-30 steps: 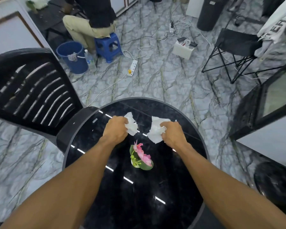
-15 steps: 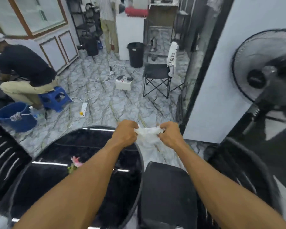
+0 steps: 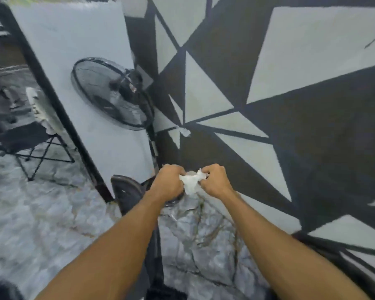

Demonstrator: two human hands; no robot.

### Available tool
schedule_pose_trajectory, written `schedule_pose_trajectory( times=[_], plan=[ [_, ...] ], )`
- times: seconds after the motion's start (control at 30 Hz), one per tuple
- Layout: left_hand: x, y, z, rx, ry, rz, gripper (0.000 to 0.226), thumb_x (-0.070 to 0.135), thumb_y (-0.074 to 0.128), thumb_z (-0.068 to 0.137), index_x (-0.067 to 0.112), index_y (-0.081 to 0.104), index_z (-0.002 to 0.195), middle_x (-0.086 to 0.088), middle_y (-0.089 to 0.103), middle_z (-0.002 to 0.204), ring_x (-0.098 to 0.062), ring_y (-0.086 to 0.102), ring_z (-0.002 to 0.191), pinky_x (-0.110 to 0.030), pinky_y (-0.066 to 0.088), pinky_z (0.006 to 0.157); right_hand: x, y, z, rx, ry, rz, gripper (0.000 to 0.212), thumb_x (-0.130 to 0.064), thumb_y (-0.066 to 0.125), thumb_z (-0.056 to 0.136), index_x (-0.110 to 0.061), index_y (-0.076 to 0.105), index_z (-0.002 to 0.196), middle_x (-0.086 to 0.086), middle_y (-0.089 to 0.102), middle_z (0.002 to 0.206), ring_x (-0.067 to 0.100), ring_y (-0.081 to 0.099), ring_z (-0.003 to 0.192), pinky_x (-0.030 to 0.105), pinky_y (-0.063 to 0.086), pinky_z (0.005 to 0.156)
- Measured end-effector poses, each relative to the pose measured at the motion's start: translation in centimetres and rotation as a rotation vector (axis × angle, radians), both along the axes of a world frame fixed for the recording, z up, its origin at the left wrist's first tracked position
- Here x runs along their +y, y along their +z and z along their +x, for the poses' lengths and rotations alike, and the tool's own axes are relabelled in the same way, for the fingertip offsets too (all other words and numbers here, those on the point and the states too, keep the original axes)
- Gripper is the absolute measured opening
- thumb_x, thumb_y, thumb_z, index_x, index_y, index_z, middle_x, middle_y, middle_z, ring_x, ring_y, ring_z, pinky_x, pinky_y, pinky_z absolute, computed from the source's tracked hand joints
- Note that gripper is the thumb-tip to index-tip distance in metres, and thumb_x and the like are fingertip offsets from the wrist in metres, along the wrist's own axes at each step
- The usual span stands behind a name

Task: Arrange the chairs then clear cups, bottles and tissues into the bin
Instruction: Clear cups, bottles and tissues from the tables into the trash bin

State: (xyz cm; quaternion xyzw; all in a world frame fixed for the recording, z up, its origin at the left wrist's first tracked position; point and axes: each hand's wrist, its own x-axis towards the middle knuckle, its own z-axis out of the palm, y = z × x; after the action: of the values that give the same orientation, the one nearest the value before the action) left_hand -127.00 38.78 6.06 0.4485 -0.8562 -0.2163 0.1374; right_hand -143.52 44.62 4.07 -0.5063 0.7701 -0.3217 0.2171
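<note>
A crumpled white wad of tissues [image 3: 191,183] is squeezed between my two hands, held out in front of me above the marble floor. My left hand [image 3: 168,184] grips its left side and my right hand [image 3: 214,180] grips its right side, both with fingers curled tight. No bin, cups or bottles show in this view. The picture is blurred from motion.
A black standing fan [image 3: 115,94] stands against a white panel just beyond my hands, its round base [image 3: 128,189] on the floor below them. A black-and-white patterned wall [image 3: 268,105] fills the right. A black folding chair [image 3: 28,139] stands at the left.
I have lifted both tissues off the round black table and pressed them into one wad. My view has swung right, from the table past the room to the fan and patterned wall.
</note>
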Motion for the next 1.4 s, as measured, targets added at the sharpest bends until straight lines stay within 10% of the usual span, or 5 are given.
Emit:
schedule_pose_trajectory(
  times=[0.57,0.73,0.93,1.1,1.4],
  plan=[
    [19.9,-12.2,-38.2,-0.162,-0.886,0.238,0.029,0.010,0.062,0.061,0.016,0.076,0.085,-0.010,0.072,0.089,-0.029,0.066,0.086,-0.027,0.052,0.073,30.9,-10.0,-25.7,-0.144,-0.931,0.225,0.039,0.003,0.061,0.072,-0.023,0.046,0.046,-0.003,0.054,0.056,0.009,0.050,0.061,0.022,0.037,0.054],
    [26.4,-15.5,-42.8,-0.235,-0.939,0.304,0.036,0.009,0.060,0.068,0.019,0.075,0.099,-0.007,0.070,0.102,-0.027,0.065,0.092,-0.036,0.057,0.081,37.6,-13.4,-28.9,-0.279,-1.097,0.258,0.031,0.004,0.056,0.073,-0.007,0.044,0.047,0.000,0.043,0.046,0.001,0.029,0.048,0.016,0.030,0.042],
    [31.0,-20.3,-47.9,-0.366,-0.922,0.306,0.037,0.008,0.060,0.072,0.020,0.074,0.103,-0.008,0.070,0.106,-0.029,0.066,0.095,-0.038,0.057,0.082,42.2,-19.7,-33.0,-0.403,-1.139,0.348,0.010,-0.002,0.059,0.074,0.001,0.068,0.071,0.006,0.067,0.072,0.013,0.057,0.069,0.024,0.044,0.057],
    [32.5,-23.3,-50.2,-0.489,-0.937,0.235,0.036,0.011,0.067,0.078,0.018,0.071,0.113,-0.007,0.066,0.118,-0.028,0.063,0.107,-0.035,0.053,0.088,43.6,-23.1,-35.5,-0.470,-1.089,0.442,0.022,0.001,0.059,0.073,-0.007,0.051,0.054,0.005,0.051,0.066,0.016,0.049,0.065,0.023,0.039,0.055],
    [33.9,-26.7,-51.9,-0.569,-0.896,0.383,0.050,0.013,0.068,0.083,0.017,0.058,0.132,-0.010,0.051,0.139,-0.027,0.049,0.127,-0.032,0.044,0.100,45.3,-26.4,-36.6,-0.510,-0.902,0.547,0.040,-0.023,0.070,0.086,-0.017,0.064,0.125,0.002,0.060,0.131,0.020,0.058,0.119,0.022,0.045,0.097]
  ],
)
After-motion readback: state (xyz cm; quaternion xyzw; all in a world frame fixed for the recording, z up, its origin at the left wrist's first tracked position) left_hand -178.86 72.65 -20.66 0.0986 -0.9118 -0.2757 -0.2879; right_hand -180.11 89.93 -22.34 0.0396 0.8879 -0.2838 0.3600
